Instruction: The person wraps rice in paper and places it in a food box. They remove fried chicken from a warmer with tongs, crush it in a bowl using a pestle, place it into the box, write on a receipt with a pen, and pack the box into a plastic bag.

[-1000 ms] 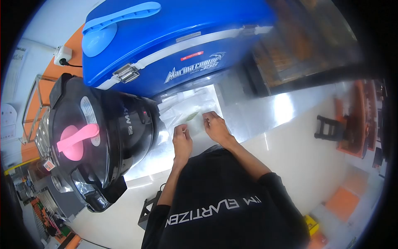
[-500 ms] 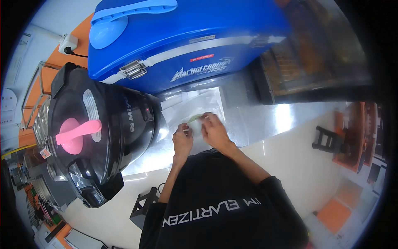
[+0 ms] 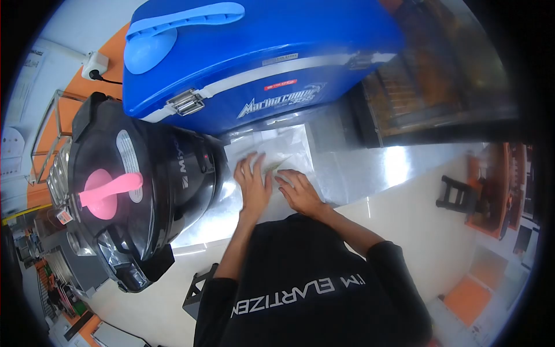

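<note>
A pale, wrinkled sheet, like wrapping paper or thin plastic (image 3: 292,149), lies on the metal counter (image 3: 347,173). On it is a small greenish item (image 3: 278,164), partly covered and too unclear to name. My left hand (image 3: 252,186) rests over the sheet's left part, fingers spread. My right hand (image 3: 303,194) is at the sheet's right side, its fingers bent but apart and their tips close to the greenish item. Neither hand visibly grips anything.
A blue cooler box (image 3: 231,63) stands behind the sheet, a light blue rice paddle (image 3: 191,20) on its lid. To the left is a black cooker (image 3: 167,173) with a pink paddle (image 3: 104,194). A display case (image 3: 416,98) stands at right, a dark stool (image 3: 454,194) below.
My fingers have come off the greenish item. The left hand has spread and moved forward; the right has drawn back slightly. The greenish item looks more covered by the sheet.
</note>
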The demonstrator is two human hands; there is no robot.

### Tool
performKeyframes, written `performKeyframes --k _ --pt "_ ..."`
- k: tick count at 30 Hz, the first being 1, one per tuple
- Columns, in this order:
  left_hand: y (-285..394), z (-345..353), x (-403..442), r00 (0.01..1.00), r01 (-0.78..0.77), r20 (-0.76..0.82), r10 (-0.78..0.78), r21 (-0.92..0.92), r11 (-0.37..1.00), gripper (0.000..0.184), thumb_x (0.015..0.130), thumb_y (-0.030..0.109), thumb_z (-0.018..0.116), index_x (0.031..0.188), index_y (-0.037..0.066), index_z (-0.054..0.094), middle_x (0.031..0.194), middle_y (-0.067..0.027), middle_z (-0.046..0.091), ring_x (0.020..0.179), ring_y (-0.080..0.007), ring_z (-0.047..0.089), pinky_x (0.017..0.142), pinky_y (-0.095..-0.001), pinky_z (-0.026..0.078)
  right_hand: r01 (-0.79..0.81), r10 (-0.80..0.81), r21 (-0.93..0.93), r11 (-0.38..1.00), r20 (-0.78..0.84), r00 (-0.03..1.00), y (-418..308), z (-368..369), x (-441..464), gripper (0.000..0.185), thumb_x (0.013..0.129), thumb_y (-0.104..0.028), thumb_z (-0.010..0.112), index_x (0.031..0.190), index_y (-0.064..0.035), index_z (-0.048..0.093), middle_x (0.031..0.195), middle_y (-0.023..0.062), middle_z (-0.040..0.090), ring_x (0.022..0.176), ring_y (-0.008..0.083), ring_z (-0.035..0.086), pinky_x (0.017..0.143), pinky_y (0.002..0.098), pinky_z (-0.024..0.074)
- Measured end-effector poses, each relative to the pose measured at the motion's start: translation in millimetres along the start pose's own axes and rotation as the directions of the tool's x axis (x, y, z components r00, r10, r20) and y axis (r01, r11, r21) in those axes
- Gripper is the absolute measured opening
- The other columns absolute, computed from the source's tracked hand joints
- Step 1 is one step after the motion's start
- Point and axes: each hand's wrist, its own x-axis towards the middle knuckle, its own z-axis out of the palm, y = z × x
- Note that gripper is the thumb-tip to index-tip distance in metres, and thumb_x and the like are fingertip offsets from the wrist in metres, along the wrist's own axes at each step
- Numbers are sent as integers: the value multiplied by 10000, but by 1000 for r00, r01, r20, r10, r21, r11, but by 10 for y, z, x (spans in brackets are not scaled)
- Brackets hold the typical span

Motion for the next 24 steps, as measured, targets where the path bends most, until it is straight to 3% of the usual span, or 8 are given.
performKeyframes --k 1,4,7,10,13,18,20,24 --pt "-41 1 164 1000 -2 -31 2 27 1000 584 871 64 756 1423 66 568 1437 -173 525 1322 -415 476 1117 -510 404 24 -24 -34 999 0 1000 -7 54 -25 616 1009 -209 643 1528 60 446 1615 243 415 1436 428 452 1223 518 347" --pt "-389 242 600 963 47 268 -32 -49 998 451 874 104 758 1310 64 648 1294 -177 645 1213 -374 593 1046 -488 448 71 -71 -137 988 7 997 -92 147 -15 656 1007 -237 646 1537 77 418 1632 241 396 1468 415 428 1228 524 339" --pt "-503 309 827 890 -76 456 16 113 991 258 888 138 741 1133 61 714 1115 -170 722 1082 -343 668 962 -479 478 50 -44 -226 973 34 998 -157 134 -8 699 1011 -302 638 1547 79 400 1659 229 357 1512 400 376 1244 531 310" --pt "-514 294 785 893 -224 408 190 36 974 123 904 142 715 1004 70 728 1029 -163 732 1009 -341 677 907 -468 493 19 2 -250 968 83 997 -210 98 -17 734 1022 -369 613 1570 59 379 1690 208 304 1549 393 310 1259 553 271" --pt "-358 165 646 906 -134 404 129 -16 991 115 930 147 705 992 57 741 1016 -140 735 1039 -356 673 930 -486 508 5 25 -262 965 114 993 -225 64 -14 750 1021 -397 613 1581 42 376 1697 195 297 1562 388 286 1262 557 259" --pt "-231 94 359 931 -199 272 243 -181 963 108 956 114 669 1006 29 712 1015 -150 714 1009 -377 676 895 -477 539 36 8 -344 938 126 992 -195 138 -21 721 1019 -419 606 1553 35 435 1645 206 383 1563 378 286 1262 599 230" --pt "-148 119 167 917 -130 347 198 -210 969 126 979 97 642 1051 8 693 1078 -172 717 1042 -388 683 906 -473 556 56 10 -383 922 169 985 -191 134 -24 698 1020 -426 599 1522 41 471 1595 208 447 1536 382 336 1261 619 220" --pt "-96 230 -84 928 -244 265 262 -101 965 150 1006 116 629 1081 -5 678 1190 -197 729 1125 -366 688 964 -482 527 67 -24 -320 945 138 990 -117 125 -39 576 1012 -386 620 1412 25 571 1464 206 570 1466 370 446 1272 627 189"
